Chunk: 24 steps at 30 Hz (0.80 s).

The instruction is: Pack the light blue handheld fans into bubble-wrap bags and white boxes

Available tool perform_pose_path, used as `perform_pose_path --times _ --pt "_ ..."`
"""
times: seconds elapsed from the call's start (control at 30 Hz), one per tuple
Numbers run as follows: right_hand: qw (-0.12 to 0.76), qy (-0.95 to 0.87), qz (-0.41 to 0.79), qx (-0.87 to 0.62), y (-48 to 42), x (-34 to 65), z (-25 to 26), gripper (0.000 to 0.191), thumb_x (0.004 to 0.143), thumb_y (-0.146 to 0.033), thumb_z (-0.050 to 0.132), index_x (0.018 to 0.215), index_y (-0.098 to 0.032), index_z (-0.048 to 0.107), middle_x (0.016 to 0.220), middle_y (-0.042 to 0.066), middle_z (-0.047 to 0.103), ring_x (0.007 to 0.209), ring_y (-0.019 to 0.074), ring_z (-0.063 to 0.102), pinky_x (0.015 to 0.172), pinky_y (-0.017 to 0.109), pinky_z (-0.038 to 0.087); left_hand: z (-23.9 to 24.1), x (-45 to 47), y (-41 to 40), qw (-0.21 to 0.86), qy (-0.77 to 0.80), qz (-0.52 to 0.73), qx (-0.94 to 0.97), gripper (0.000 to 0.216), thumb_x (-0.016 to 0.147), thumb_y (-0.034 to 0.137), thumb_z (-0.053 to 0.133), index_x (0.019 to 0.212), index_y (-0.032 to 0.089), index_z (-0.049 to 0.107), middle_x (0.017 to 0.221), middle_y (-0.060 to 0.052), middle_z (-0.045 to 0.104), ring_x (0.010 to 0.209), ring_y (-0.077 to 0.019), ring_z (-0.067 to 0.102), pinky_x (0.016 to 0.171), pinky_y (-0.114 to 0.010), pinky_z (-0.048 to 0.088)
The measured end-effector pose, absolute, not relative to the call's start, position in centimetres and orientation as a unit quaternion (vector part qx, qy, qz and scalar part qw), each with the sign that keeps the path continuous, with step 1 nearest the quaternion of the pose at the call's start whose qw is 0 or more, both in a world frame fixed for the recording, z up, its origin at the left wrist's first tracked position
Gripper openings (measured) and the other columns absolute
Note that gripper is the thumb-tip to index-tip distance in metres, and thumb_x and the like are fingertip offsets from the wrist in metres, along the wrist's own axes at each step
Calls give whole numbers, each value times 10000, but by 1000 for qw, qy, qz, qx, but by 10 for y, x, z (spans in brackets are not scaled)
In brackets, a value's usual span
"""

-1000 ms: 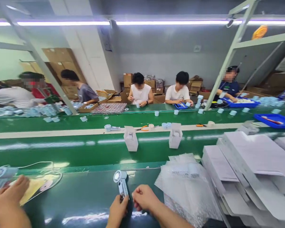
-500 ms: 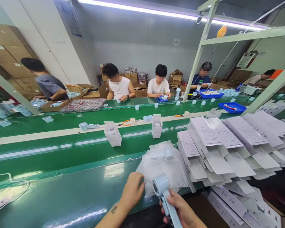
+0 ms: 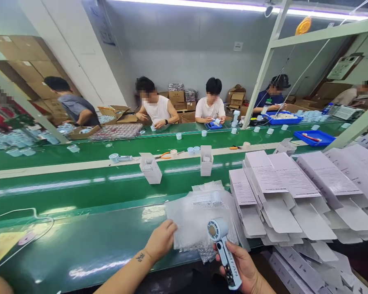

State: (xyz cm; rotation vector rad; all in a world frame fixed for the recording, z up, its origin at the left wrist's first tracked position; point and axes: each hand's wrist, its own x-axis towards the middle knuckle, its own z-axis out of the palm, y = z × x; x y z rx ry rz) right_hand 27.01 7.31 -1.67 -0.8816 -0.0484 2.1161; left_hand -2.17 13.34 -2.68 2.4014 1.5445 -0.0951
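Your right hand [image 3: 243, 267] was wrapped around the handle of a small handheld fan [image 3: 222, 251], a smooth pale-blue plastic piece with a round head and a straight, flat-sided handle bearing dark lettering too small to read. The grip was closed on the lower handle, the round head tilted up and to the left, just in front of the near edge of the green worktop [image 3: 88, 245]. Your wrist was cut off by the bottom of the frame.

Your left hand [image 3: 161, 241] pinched the near-left edge of a bubble-wrap bag [image 3: 191, 220], thumb and fingers closed on the crinkly, translucent film. It was the top one of a loose pile; how many lay beneath could not be counted, since the layers blurred into each other.

Just to the right lay overlapping flat white cardboard cartons [image 3: 279, 196], matte, printed with fine grey text, their flaps open; more stacks ran off the right edge.

On the glossy green conveyor belt [image 3: 79, 188] beyond stood two upright white open boxes [image 3: 151, 169], each with something pale inside. Orange-handled pliers [image 3: 163, 155] lay near them. Across the belt four seated people worked, and a fifth was partly cut off at far right. Two blue trays [image 3: 314, 138] sat on the far side.
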Motion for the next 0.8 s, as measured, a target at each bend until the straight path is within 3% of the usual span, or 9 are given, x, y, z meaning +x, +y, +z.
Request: perform_pose_path --times 0.13,0.23,0.3,0.4,0.47,0.53,0.67,0.8 --pt "345 -28 877 -333 86 244 -19 383 695 -307 772 979 -75 661 939 107 724 713 187 678 470 256 545 -35 -73 116 157 620 -61 766 413 758 -51 364 995 178 614 1118 -102 620 1004 -203 621 889 -316 478" --pt "311 -34 871 -380 90 219 -21 289 711 -273 746 914 -90 652 839 76 717 667 171 663 455 244 520 -45 -93 97 177 659 -80 726 523 673 -100 406 1075 167 611 1234 -124 601 1116 -231 597 936 -344 469" --pt "295 -36 858 -419 91 206 -22 226 741 -270 712 870 -98 645 751 53 695 633 158 649 456 240 509 -50 -91 83 171 684 -66 706 569 703 -82 400 1201 149 547 1328 -157 539 1256 -267 490 1011 -413 413" --pt "281 -46 851 -441 92 196 -25 212 757 -279 690 861 -102 635 701 43 671 620 152 640 470 241 506 -56 -75 65 173 681 -24 711 457 831 67 429 1275 158 483 1388 -154 482 1329 -269 385 1089 -445 318" --pt "279 -57 855 -433 92 193 -27 233 735 -287 709 869 -115 627 718 46 675 628 153 641 477 239 503 -63 -65 58 198 661 -7 724 390 828 147 517 1215 191 532 1343 -118 535 1279 -261 439 1066 -416 352" --pt "274 -68 860 -425 92 191 -28 261 709 -298 730 870 -128 615 734 48 677 640 157 644 483 237 501 -70 -60 55 222 649 4 728 307 802 122 543 1093 201 600 1249 -100 608 1204 -262 509 1018 -411 398" --pt "256 -94 858 -434 89 188 -25 312 690 -316 734 894 -124 596 752 52 670 651 162 645 477 244 504 -74 -66 63 254 647 43 717 227 781 42 490 866 185 644 1028 -98 689 1037 -244 603 953 -378 431" --pt "246 -130 877 -393 89 186 -17 361 676 -302 740 955 -141 579 785 36 663 679 164 649 473 238 511 -59 -65 76 265 687 122 665 249 881 158 380 809 181 617 896 -107 677 903 -235 614 863 -365 439"
